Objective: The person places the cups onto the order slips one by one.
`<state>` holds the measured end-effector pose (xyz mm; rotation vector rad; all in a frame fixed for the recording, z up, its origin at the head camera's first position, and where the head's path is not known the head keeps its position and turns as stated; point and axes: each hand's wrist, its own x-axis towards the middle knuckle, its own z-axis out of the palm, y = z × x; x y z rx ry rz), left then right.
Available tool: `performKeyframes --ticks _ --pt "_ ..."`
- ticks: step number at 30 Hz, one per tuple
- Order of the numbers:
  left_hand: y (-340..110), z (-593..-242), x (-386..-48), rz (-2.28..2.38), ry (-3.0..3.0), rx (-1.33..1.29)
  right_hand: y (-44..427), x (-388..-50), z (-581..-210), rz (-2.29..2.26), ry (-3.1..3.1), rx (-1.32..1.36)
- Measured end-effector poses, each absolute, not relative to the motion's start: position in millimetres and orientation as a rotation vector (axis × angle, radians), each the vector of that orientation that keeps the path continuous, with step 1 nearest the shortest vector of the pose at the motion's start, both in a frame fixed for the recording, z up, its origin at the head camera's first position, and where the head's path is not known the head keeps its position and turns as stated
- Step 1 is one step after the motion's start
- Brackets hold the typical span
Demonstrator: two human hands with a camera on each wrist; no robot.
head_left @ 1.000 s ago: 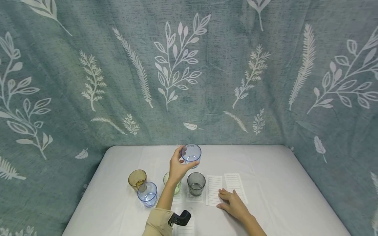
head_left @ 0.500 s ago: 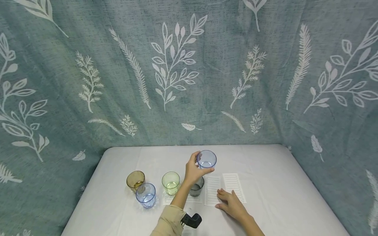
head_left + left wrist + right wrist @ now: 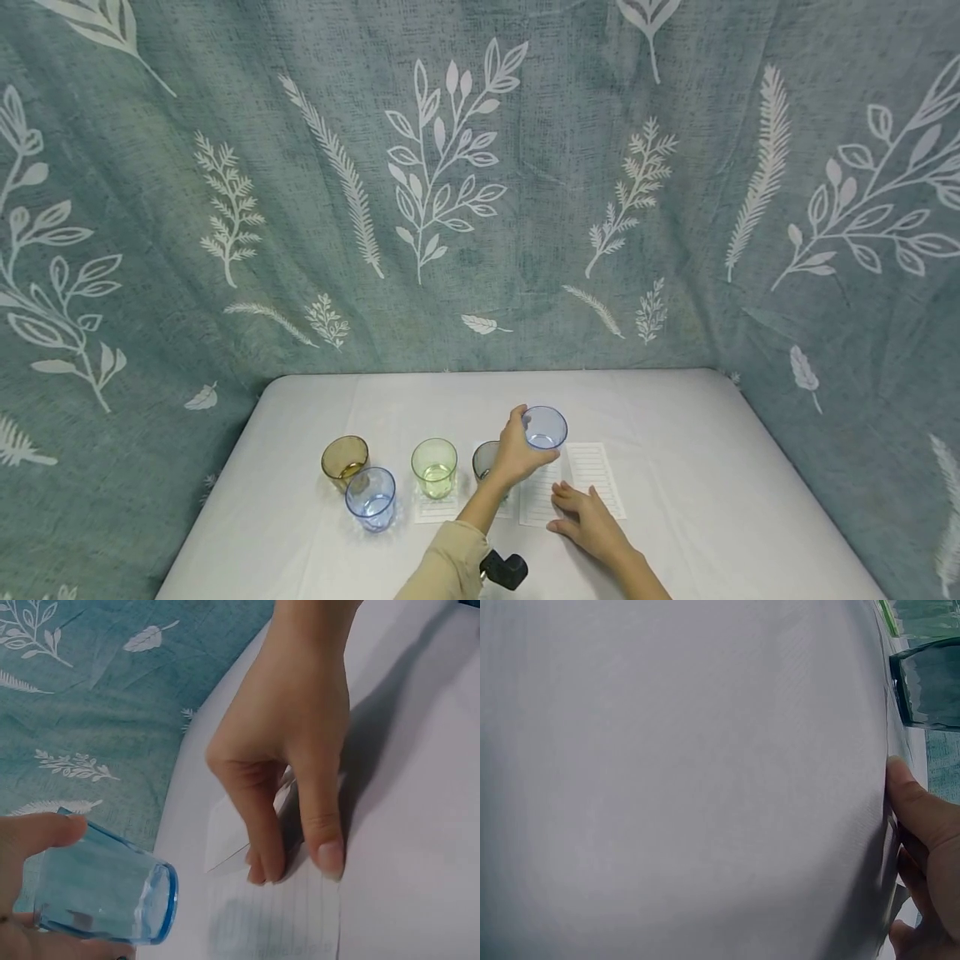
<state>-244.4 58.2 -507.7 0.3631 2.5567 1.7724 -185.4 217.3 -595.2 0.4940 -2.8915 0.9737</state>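
Note:
My left hand [image 3: 517,454] holds a clear blue glass [image 3: 546,428] by its side, thumb and fingers round it, above two lined paper sheets. In the left wrist view the glass [image 3: 105,889] is tilted in the hand's grip. My right hand [image 3: 591,518] rests with its fingertips and thumb on the nearer lined sheet [image 3: 535,507]; the second lined sheet [image 3: 597,471] lies just to the right. Left of the sheets stands a grey glass [image 3: 483,457], partly hidden by my left hand. The right wrist view shows the right hand [image 3: 934,832] low against the white cloth.
A green glass [image 3: 434,468] stands on another lined sheet [image 3: 433,512]. Farther left, an amber glass [image 3: 345,457] and a second blue glass [image 3: 371,498] stand close together. A white cloth covers the table [image 3: 697,467]; a patterned green curtain [image 3: 480,200] hangs behind and beside it.
My left hand has carried the blue glass rightward, then lower, from behind the grey glass to over the paper sheets. The green glass has come into full view. The right hand has stayed put.

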Motion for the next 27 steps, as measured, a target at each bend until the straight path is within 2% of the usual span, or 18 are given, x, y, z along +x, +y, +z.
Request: performKeyframes --ticks 15,27 --pt "87 -536 -234 1.488 2.685 0.346 218 -186 -598 0.975 -2.857 0.555" --pt "100 -556 -224 1.601 2.825 0.218 217 -184 -594 1.01 -2.881 0.521"
